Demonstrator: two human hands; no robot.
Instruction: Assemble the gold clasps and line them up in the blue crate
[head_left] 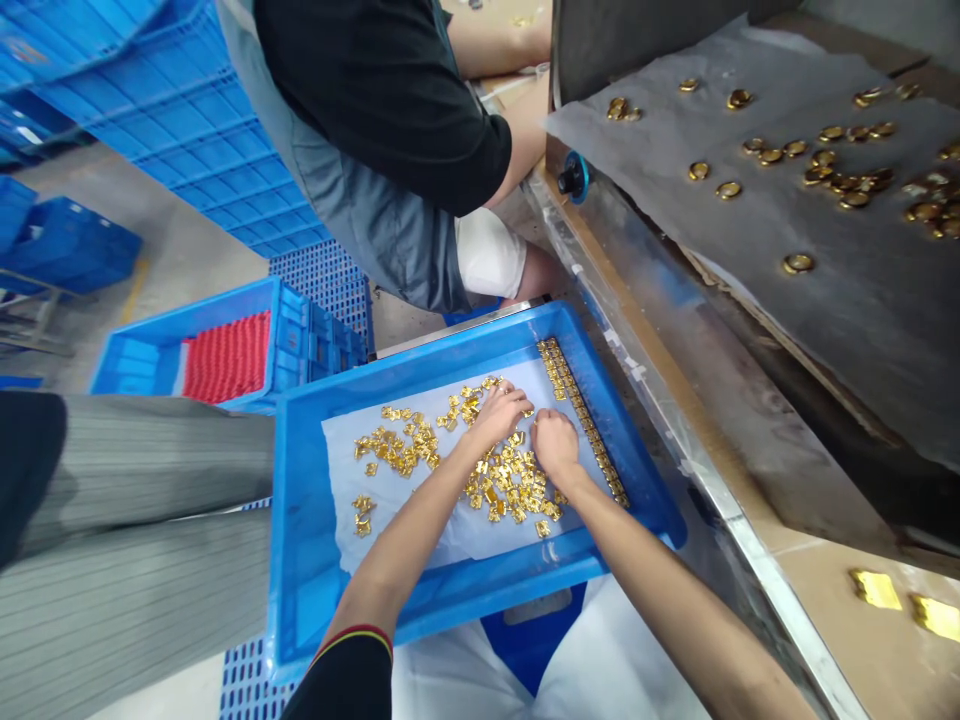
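A blue plastic tray (pixel 300 560) lined with white paper (pixel 450 550) lies in front of me, with many small shiny gold pieces (pixel 510 485) in loose heaps. Over the upper part of the heap, my left hand (pixel 501 412) has its fingers bent together, and a small gold piece (pixel 528 411) shows at their tips. Close beside it, my right hand (pixel 555 440) is closed with its back toward me. Whatever its fingers grip is hidden. Along the tray's right side, gold pieces stand in neat rows (pixel 589 430).
On the right, a metal-edged bench holds a sheet of paper (pixel 660 200) with scattered gold rings (pixel 798 263). A co-worker in a black top (pixel 390 100) sits beyond the tray. Left are stacked blue crates (pixel 195 150) and a crate of red items (pixel 229 358); another person's striped trousers (pixel 172 560) are close by.
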